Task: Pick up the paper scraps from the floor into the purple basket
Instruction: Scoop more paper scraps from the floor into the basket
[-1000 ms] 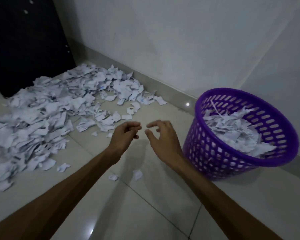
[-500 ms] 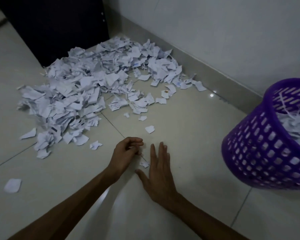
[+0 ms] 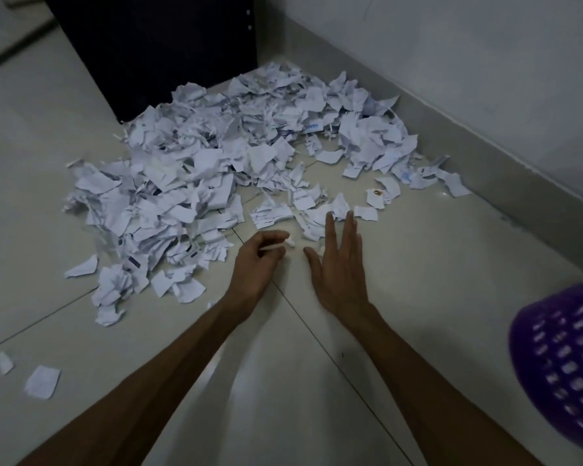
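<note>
left hand (image 3: 254, 264): my fingers curled, pinching a small scrap (image 3: 276, 246) just off the floor (image 3: 418, 280)
right hand (image 3: 339, 267): flat, fingers straight and spread, tips at the pile's near edge, holding nothing
pile (image 3: 216, 169): big heap of scraps ahead, running to the wall (image 3: 485, 62) and dark cabinet (image 3: 155, 45)
basket (image 3: 559, 364): far right, partly out of view, well apart from my hands
strays (image 3: 42, 381): two loose scraps, near left

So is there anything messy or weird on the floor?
Yes. A big heap of torn paper scraps is spread over the floor by the wall, with a few strays lying apart near the left edge. The purple basket stands off to the right. The left hand pinches one scrap.
</note>
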